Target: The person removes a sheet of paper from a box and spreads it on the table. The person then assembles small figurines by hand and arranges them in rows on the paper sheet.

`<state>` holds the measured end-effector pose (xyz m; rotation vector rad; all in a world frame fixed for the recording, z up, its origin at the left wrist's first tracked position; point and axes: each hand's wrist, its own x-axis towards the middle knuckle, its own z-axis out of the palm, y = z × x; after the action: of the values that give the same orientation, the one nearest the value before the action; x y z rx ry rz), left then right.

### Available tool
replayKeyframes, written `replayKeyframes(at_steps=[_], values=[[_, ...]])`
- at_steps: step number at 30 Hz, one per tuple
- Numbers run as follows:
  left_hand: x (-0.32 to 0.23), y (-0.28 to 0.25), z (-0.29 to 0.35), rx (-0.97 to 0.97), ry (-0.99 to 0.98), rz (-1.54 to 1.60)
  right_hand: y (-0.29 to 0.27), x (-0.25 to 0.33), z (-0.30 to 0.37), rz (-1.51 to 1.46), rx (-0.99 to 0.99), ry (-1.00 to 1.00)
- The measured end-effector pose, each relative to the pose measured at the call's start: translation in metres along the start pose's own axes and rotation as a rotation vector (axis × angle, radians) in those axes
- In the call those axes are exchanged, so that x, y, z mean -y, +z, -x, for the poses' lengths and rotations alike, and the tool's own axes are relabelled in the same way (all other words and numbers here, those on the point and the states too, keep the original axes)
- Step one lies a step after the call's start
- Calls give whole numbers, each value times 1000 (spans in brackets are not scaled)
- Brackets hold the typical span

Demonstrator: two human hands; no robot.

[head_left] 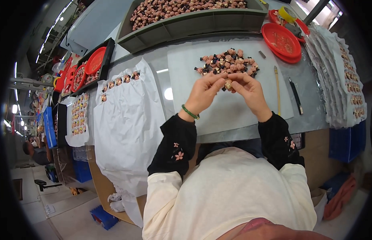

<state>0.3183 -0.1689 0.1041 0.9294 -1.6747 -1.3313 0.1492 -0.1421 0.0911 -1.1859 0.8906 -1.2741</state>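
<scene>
Both of my hands meet over the white sheet [186,116] at the near side of a loose pile of small figurine pieces [230,62], pinkish-brown with cream and black parts. Between my fingertips is a tiny doll head [228,84], cream-faced with pinkish-brown on it. My left hand [204,94] pinches it from the left, thumb and forefinger together. From the right, my right hand [252,92] grips it with thumb and fingers, which partly cover it. A green bangle circles my left wrist.
A grey-green crate [190,25] full of similar pieces stands at the back. Red dishes [280,40] sit back right, near stacked white trays of figurines [334,76]. A wooden stick [277,90] and black pen [296,96] lie right; a white-covered tray [128,120] stands left.
</scene>
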Motion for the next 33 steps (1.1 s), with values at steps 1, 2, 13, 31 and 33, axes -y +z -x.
replayKeyframes(at_steps=[1, 2, 13, 31, 33], values=[[6, 8, 3, 4, -4, 1, 0, -3, 4, -30, -49, -11], [11, 16, 7, 3, -61, 141, 0, -7, 7, -60, -99, -22], [48, 30, 17, -192, -101, 591, 3, -38, 27, 251, -178, -181], [40, 25, 16, -177, -165, 885, -1, -11, -21, 913, -219, -519], [37, 26, 15, -210, -239, 944, -8, -15, -31, 1170, -156, -541]])
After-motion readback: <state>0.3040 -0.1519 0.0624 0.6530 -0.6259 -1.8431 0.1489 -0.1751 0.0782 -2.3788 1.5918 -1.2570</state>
